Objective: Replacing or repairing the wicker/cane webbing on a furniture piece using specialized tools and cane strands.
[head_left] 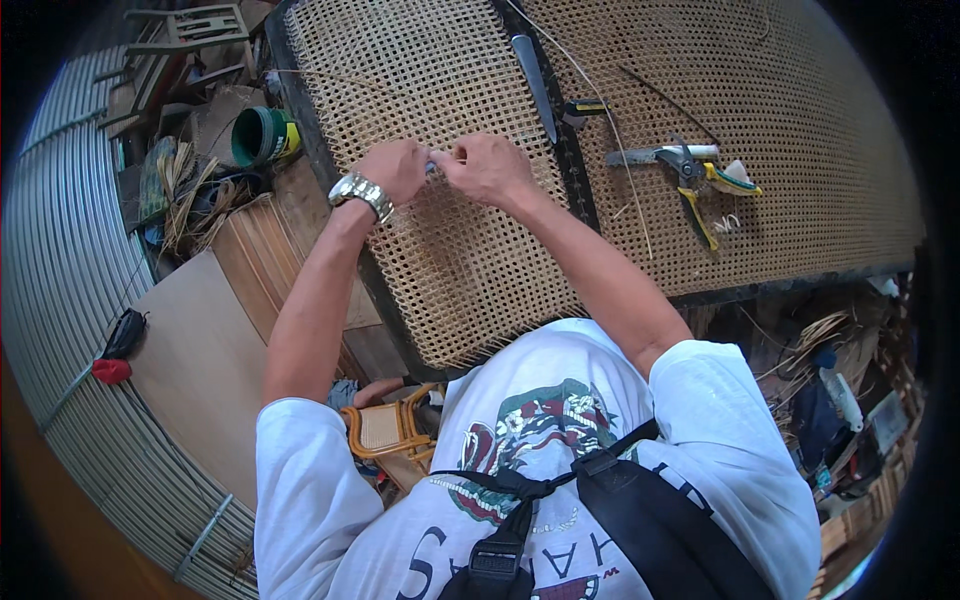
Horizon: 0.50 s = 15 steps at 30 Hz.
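Both hands meet over a woven cane panel [470, 270] in a dark frame. My left hand [395, 170], with a metal watch [362, 194] at the wrist, is closed, its fingers curled. My right hand [487, 168] is closed too, thumb and fingers pinched toward the left. Between them shows a small pale bluish thing [432, 164], too small to name and partly hidden by the fingers. Beyond my right hand a long knife blade [535, 88] lies along the frame's dark bar. Farther right, pruning shears [697, 215] with yellow and black handles rest on the second cane panel [800, 130].
A black and yellow cutter [585, 108] and a long thin cane strand [622, 140] lie near the shears. Left of the panel are a green bucket [256, 138], plywood [200, 330] and a wooden chair [195, 30]. Below, a limb [378, 390] shows by a rattan chair [390, 425].
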Motion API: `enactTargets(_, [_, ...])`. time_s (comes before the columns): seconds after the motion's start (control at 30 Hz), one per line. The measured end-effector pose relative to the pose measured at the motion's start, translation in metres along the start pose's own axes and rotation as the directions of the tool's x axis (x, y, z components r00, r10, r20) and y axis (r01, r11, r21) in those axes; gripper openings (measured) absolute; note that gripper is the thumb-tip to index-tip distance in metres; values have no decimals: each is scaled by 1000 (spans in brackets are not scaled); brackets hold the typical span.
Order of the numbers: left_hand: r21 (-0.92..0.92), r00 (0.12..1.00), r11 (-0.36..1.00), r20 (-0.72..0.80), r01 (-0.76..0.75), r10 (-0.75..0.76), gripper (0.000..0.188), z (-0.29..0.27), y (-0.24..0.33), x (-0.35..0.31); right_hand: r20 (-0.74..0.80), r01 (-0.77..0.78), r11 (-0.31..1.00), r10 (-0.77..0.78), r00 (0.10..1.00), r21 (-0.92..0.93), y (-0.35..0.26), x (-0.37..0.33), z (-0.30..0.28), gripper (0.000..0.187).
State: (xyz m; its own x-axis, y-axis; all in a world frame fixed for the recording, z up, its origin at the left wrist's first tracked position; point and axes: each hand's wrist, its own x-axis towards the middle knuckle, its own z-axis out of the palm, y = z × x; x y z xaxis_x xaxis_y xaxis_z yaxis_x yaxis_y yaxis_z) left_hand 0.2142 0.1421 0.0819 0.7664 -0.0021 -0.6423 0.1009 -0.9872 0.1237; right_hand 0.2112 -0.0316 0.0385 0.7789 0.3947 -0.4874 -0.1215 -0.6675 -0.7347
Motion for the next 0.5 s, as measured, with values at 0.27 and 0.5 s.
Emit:
enactTargets(0.27, [194,992,974,-76,117,-104,42,-36,16,-19,-73,59,951,-85,994,-303,-18,-1,11,20])
enactTargets(0.5, [314,823,925,-568,213,4,39,-156,-91,-63,202,-8,963,65,977,-270,-23,16,-11,23])
